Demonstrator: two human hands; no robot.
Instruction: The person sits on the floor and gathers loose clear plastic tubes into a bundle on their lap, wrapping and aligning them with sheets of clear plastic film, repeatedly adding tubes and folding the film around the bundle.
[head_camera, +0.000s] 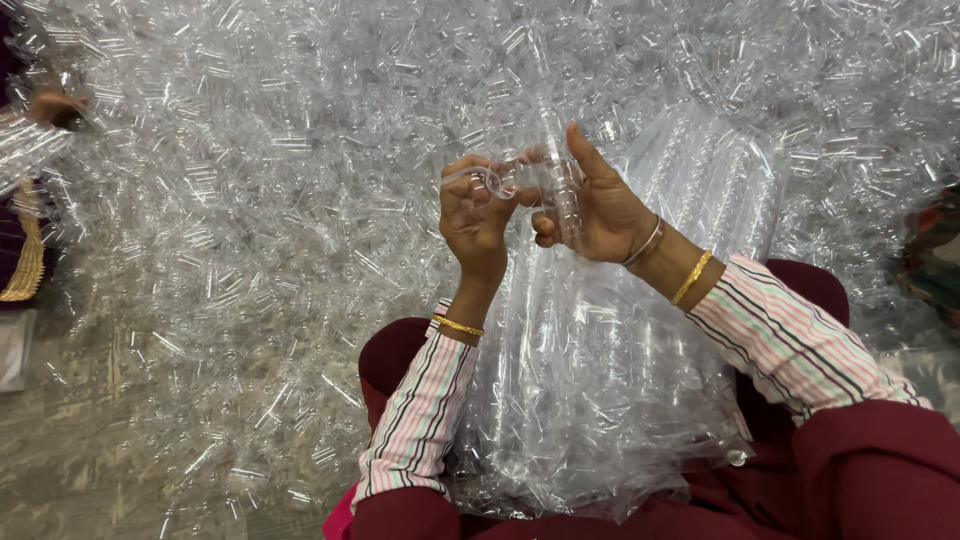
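My left hand (474, 212) is raised in front of me with its fingers closed around a small clear plastic piece (492, 181). My right hand (598, 208) grips a long string of clear plastic tubes (556, 150) that rises toward the top of the view; its thumb points up. The two hands meet at the small piece, fingertips almost touching. A bundle of strung clear tubes (600, 370) lies across my lap below both hands. Both wrists wear gold bangles over striped sleeves.
A huge heap of loose clear plastic tubes (260, 200) covers the floor ahead and to both sides. Another person's hand (52, 104) and dark garment with gold trim (25, 255) show at the left edge. Bare floor (70, 440) lies lower left.
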